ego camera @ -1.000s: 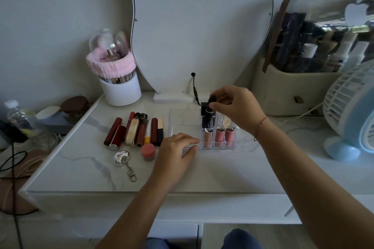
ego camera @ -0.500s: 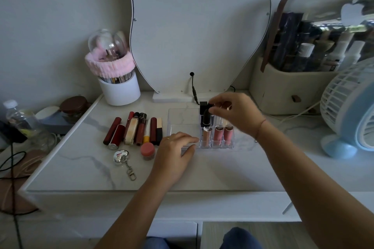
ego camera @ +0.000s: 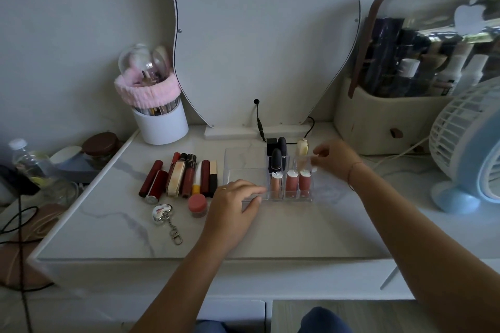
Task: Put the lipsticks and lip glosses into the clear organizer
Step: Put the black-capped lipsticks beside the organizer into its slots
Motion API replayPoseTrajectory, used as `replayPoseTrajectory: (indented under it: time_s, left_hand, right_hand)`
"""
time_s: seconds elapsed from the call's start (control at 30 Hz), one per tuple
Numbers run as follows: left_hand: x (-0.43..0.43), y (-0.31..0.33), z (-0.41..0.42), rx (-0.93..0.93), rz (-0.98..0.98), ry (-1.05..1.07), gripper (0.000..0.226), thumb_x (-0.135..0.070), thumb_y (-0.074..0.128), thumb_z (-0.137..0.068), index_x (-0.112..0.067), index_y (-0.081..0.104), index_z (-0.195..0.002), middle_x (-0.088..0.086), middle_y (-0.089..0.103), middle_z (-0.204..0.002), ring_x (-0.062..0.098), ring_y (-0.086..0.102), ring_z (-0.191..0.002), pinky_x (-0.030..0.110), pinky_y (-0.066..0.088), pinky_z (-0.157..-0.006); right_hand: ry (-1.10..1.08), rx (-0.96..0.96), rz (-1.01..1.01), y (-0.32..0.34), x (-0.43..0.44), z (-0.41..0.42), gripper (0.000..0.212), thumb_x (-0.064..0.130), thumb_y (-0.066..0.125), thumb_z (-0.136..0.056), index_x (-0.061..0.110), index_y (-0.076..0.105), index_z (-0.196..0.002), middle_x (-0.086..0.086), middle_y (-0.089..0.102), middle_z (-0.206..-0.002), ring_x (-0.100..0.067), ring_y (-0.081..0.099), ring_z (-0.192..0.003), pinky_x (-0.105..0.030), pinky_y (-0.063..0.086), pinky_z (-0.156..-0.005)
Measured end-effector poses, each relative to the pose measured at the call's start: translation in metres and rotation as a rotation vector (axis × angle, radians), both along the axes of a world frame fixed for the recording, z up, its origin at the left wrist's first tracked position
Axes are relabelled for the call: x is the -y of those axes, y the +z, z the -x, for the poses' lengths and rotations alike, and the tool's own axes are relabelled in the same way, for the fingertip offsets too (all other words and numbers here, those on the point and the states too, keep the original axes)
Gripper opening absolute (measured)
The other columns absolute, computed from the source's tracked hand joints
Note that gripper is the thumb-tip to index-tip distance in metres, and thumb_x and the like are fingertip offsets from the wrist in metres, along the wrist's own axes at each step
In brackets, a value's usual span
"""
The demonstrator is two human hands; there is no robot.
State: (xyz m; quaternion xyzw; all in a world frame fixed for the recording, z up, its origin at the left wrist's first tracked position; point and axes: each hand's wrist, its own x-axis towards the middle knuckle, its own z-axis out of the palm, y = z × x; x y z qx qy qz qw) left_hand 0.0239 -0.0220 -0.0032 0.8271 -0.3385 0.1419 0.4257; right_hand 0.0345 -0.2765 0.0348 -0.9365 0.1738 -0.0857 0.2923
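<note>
Head view: left hand (ego camera: 232, 207) lies flat, steadying the clear organizer (ego camera: 244, 167); right hand (ego camera: 334, 158), empty, should next take 1 tube from the row (ego camera: 180, 178).

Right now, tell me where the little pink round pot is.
In the head view, the pink round pot sits on the marble tabletop, left of the left hand, just in front of the row of lipsticks and right of the silver keychain.

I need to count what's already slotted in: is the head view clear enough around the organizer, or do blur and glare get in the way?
Head view: dim, even light; the clear organizer barely shows against the marble; the right hand is motion-blurred; the wide lens bends the frame's edges; the tubes stand sharp enough to count.
</note>
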Motion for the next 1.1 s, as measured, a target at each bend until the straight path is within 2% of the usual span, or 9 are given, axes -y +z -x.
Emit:
replayPoseTrajectory:
  time_s: [0.13,0.3,0.43,0.57,0.67,0.73,0.87,1.0,1.1]
  left_hand:
    - [0.000,0.000,-0.001,0.011,-0.004,-0.001,0.018,-0.008,0.065,-0.083,-0.015,0.073,-0.097,-0.003,0.071,-0.093,0.009,0.064,-0.088,0.034,0.050,-0.083]
    - [0.000,-0.001,-0.001,0.015,-0.005,-0.002,0.018,-0.009,0.065,-0.083,-0.016,0.072,-0.098,-0.003,0.070,-0.093,0.009,0.063,-0.088,0.033,0.050,-0.083]
    - [0.000,-0.001,-0.002,0.020,-0.003,-0.007,0.017,-0.009,0.065,-0.083,-0.015,0.072,-0.097,-0.003,0.070,-0.093,0.009,0.063,-0.088,0.032,0.051,-0.082]
    - [0.000,-0.001,-0.001,0.015,-0.002,-0.010,0.017,-0.009,0.065,-0.083,-0.014,0.072,-0.097,-0.002,0.070,-0.093,0.011,0.064,-0.088,0.036,0.051,-0.082]
    - [0.000,-0.001,-0.001,0.001,-0.008,-0.009,0.017,-0.008,0.065,-0.083,-0.013,0.072,-0.098,-0.001,0.070,-0.094,0.015,0.064,-0.090,0.041,0.049,-0.085]
    - [0.000,-0.001,-0.001,-0.009,-0.008,-0.008,0.018,-0.007,0.065,-0.083,-0.013,0.072,-0.098,-0.001,0.070,-0.095,0.015,0.063,-0.091,0.041,0.049,-0.086]
    - [0.000,-0.001,0.000,-0.016,-0.009,-0.008,0.019,-0.007,0.064,-0.083,-0.015,0.072,-0.099,-0.003,0.070,-0.096,0.012,0.063,-0.092,0.040,0.048,-0.087]
    - [0.000,-0.001,0.000,-0.018,-0.006,-0.006,0.019,-0.006,0.064,-0.082,-0.015,0.072,-0.097,-0.002,0.070,-0.095,0.014,0.063,-0.092,0.042,0.048,-0.086]
    - [0.000,-0.001,-0.001,-0.023,-0.009,-0.007,0.019,-0.006,0.064,-0.082,-0.014,0.072,-0.097,-0.001,0.070,-0.095,0.016,0.064,-0.092,0.044,0.048,-0.086]
  right_hand:
    - [0.007,-0.035,0.021,-0.002,-0.001,-0.008,0.021,0.018,0.063,-0.082,0.003,0.067,-0.095,-0.018,0.068,-0.096,-0.031,0.064,-0.089,-0.043,0.054,-0.084]
    - [-0.038,-0.041,0.023,-0.007,0.004,-0.006,0.024,0.018,0.063,-0.082,0.005,0.065,-0.102,-0.014,0.067,-0.099,-0.025,0.062,-0.087,-0.034,0.053,-0.080]
    - [-0.041,0.095,-0.022,-0.006,0.005,0.007,0.034,0.021,0.059,-0.086,0.007,0.058,-0.118,-0.010,0.064,-0.108,-0.017,0.055,-0.085,-0.025,0.042,-0.074]
    - [-0.009,0.280,-0.095,0.005,0.001,0.025,0.042,0.020,0.056,-0.088,0.011,0.048,-0.128,-0.007,0.061,-0.100,-0.010,0.057,-0.069,-0.016,0.043,-0.060]
    - [0.065,0.427,-0.249,0.020,-0.005,0.039,0.052,0.013,0.057,-0.087,0.022,0.036,-0.134,-0.004,0.058,-0.095,-0.015,0.063,-0.069,-0.019,0.051,-0.060]
    - [0.138,0.462,-0.222,0.030,-0.011,0.045,0.049,0.012,0.057,-0.087,0.028,0.037,-0.130,-0.003,0.058,-0.093,-0.015,0.066,-0.070,-0.021,0.054,-0.062]
    - [0.209,0.503,-0.112,0.042,-0.024,0.047,0.033,0.019,0.060,-0.086,0.024,0.048,-0.116,0.000,0.060,-0.091,-0.009,0.065,-0.071,-0.014,0.052,-0.062]
    - [0.238,0.472,-0.026,0.041,-0.034,0.044,0.020,0.024,0.058,-0.086,0.021,0.056,-0.106,-0.002,0.063,-0.088,-0.014,0.062,-0.076,-0.027,0.055,-0.072]
    - [0.249,0.417,0.035,0.039,-0.040,0.039,0.021,0.027,0.058,-0.086,0.017,0.058,-0.104,0.002,0.062,-0.085,-0.012,0.059,-0.077,-0.023,0.052,-0.072]
